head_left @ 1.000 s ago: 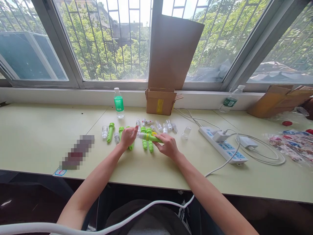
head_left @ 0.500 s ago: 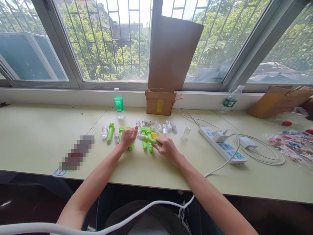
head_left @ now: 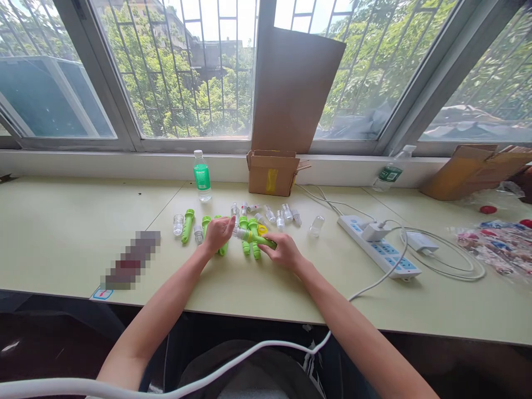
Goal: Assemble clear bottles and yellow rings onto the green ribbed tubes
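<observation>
A green plastic tube (head_left: 261,239) with a yellow ring lies slanted between my hands, above the table. My right hand (head_left: 286,251) is closed around its lower right end. At its other end sits a clear ribbed plastic cap (head_left: 240,233), and my left hand (head_left: 219,235) is closed at that cap, its fingers partly hidden. Beneath and around lie more green tubes, one (head_left: 188,226) left of my left hand, another (head_left: 254,244) under the held one. A clear cup (head_left: 178,224) stands at the far left of the group, and several clear caps (head_left: 280,220) lie behind.
A water bottle (head_left: 202,176) and a cardboard box (head_left: 270,180) stand at the back. To the right are a power strip (head_left: 384,254) with cables, a lone clear cap (head_left: 316,226) and plastic-bagged items (head_left: 494,244). A white cable (head_left: 266,346) crosses in front of me. A blurred object (head_left: 133,263) lies left.
Almost nothing differs. Both hands keep their hold at the same place, with only a very slight shift of the held tube and cap.
</observation>
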Available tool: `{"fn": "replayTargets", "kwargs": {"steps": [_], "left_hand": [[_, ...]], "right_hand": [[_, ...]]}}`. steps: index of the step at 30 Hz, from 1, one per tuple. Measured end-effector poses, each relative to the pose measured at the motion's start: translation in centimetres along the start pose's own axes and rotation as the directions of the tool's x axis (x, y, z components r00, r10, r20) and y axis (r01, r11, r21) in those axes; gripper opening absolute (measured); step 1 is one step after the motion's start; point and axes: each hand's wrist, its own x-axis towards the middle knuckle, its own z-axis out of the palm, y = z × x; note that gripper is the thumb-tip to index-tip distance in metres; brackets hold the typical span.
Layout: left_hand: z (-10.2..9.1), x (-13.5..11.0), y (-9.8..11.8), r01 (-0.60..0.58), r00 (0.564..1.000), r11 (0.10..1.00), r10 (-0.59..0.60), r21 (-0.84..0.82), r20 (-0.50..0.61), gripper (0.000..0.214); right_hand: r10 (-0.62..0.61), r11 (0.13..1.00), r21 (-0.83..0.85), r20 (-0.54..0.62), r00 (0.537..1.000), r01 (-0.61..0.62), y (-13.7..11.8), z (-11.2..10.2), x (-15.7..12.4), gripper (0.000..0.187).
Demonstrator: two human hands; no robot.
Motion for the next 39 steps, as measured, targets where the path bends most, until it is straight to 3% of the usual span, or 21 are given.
{"fn": "replayTargets", "kwargs": {"steps": [7,17,23,28,33,39], "left_hand": [[-0.3,0.0,0.5,0.006,1.000,0.998,-0.005,0.062,-0.020,0.047],[-0.4,-0.1,0.8,0.043,0.999,0.999,-0.043,0.030,-0.005,0.043],[-0.3,0.0,0.7,0.032,0.999,0.999,-0.032,0.029,0.004,0.051],[0.0,0.0,0.4,0.047,0.997,0.997,-0.042,0.060,-0.071,0.055],[0.1,-0.2,0.1,-0.002,0.995,0.994,0.013,0.112,-0.095,0.055],[0.0,-0.4,0.2,-0.137,0.977,0.971,0.166,0.197,-0.136,0.052]], "right_hand": [[0.035,0.999,0.028,-0.047,0.998,-0.033,0.7,0.6,0.2,0.021],[-0.037,0.994,-0.108,-0.132,0.991,0.022,1.0,0.8,0.2,0.018],[-0.073,0.988,-0.143,-0.088,0.993,0.060,0.5,0.4,0.1,0.020],[-0.103,0.984,-0.149,-0.043,0.994,0.095,0.0,0.1,0.0,0.021],[-0.062,0.998,-0.024,-0.011,0.998,0.062,-0.5,-0.3,0.1,0.022],[0.015,0.976,0.218,0.063,0.998,-0.029,-0.5,-0.6,0.5,0.035]]}}
